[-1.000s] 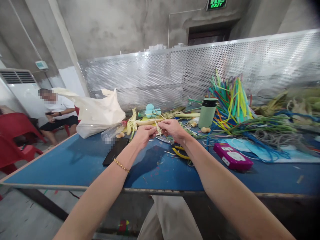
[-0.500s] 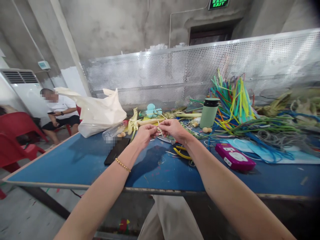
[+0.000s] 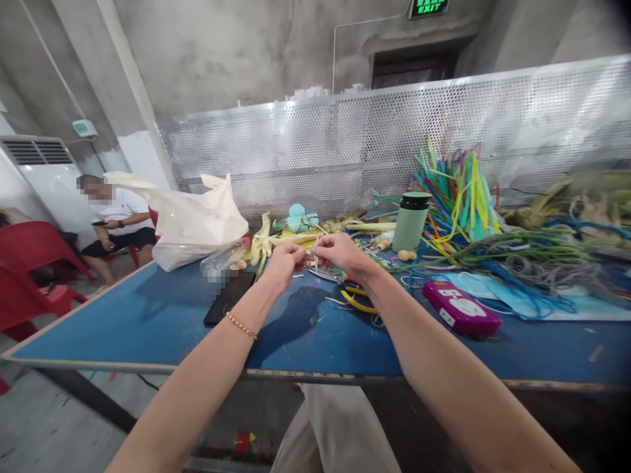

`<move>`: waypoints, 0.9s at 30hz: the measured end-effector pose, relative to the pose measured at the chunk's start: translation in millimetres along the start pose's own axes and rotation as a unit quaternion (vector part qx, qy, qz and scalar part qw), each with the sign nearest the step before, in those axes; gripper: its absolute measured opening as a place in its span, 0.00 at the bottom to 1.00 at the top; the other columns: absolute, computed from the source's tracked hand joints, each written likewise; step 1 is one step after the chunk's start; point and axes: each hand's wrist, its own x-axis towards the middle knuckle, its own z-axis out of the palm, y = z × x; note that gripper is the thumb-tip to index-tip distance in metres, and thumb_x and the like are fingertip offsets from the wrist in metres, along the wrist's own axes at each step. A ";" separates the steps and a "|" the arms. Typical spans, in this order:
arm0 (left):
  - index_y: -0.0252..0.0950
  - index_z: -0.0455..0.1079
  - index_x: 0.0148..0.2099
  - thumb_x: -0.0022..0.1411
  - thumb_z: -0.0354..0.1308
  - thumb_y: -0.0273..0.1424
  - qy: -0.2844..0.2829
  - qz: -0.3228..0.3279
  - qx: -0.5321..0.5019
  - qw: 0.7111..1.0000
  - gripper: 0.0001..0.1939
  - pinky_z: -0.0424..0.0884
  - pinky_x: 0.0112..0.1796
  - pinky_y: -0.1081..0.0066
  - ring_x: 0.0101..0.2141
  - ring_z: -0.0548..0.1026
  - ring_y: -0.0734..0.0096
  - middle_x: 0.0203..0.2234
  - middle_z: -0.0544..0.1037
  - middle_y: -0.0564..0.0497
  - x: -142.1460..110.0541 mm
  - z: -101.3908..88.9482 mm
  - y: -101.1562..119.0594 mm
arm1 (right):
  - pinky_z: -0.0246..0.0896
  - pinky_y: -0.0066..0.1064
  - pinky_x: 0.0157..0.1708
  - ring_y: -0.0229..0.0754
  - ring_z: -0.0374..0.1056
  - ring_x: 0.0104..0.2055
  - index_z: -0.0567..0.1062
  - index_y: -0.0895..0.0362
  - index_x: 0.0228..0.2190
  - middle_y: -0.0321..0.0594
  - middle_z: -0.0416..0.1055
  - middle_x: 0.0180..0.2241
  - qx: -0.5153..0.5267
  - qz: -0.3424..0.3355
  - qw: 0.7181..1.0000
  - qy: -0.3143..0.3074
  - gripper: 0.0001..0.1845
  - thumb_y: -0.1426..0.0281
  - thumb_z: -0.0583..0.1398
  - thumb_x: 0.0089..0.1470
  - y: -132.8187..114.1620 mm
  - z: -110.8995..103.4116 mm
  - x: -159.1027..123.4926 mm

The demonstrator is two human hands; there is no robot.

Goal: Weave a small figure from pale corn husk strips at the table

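Observation:
Over the middle of the blue table, my left hand and my right hand meet fingertip to fingertip. Both are closed in a pinch on a thin pale strip, which looks like a piece of plant husk or straw. It stands roughly upright between the fingers; its far end is hidden by them. Yellow-handled pliers lie below my right hand, close to its wrist. Behind the hands are pale yellow husk pieces and green scraps.
A white plastic bag, a clear bottle and a black tablet-like slab lie left. To the right are a green flask, a purple box and bundles of coloured strips. A person sits beyond the table at left.
The pale strip has turned a little more upright between my fingertips. Both hands stay in nearly the same place, and the view has shifted very slightly.

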 end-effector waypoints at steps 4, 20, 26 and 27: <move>0.33 0.63 0.27 0.52 0.64 0.25 0.009 -0.002 -0.015 1.000 0.11 0.63 0.27 0.73 0.22 0.71 0.75 0.21 0.74 0.48 1.0 0.4 -0.9 | 0.58 0.25 0.19 0.31 0.60 0.16 0.69 0.59 0.16 0.33 0.66 0.14 -0.009 -0.009 1.000 -0.002 0.13 0.68 0.64 0.46 0.3 -3.0 0.7; 0.31 0.77 0.30 0.51 0.68 0.31 -0.111 0.037 0.117 0.986 0.08 0.61 0.24 0.73 0.20 0.66 0.77 0.21 0.76 0.48 -1.9 -7.2 5.1 | 0.56 0.25 0.17 0.32 0.59 0.16 0.73 0.59 0.17 0.34 0.66 0.14 -0.022 -0.003 0.999 -0.024 0.16 0.61 0.65 0.46 0.5 -4.1 -1.2; 0.29 0.76 0.29 0.51 0.68 0.31 -0.087 0.008 0.083 0.993 0.08 0.57 0.24 0.73 0.20 0.65 0.78 0.22 0.76 0.46 -1.2 -7.7 2.0 | 0.54 0.24 0.15 0.32 0.57 0.14 0.76 0.60 0.22 0.31 0.65 0.13 -0.042 -0.021 0.997 0.053 0.10 0.64 0.65 0.45 1.7 -1.4 1.2; 0.29 0.76 0.27 0.50 0.68 0.31 -0.083 0.009 0.084 0.993 0.09 0.56 0.23 0.73 0.20 0.64 0.78 0.22 0.76 0.46 -1.4 -7.2 1.9 | 0.53 0.24 0.14 0.31 0.57 0.14 0.75 0.60 0.22 0.31 0.65 0.13 -0.041 -0.022 0.997 0.062 0.10 0.65 0.65 0.44 0.7 -1.1 0.8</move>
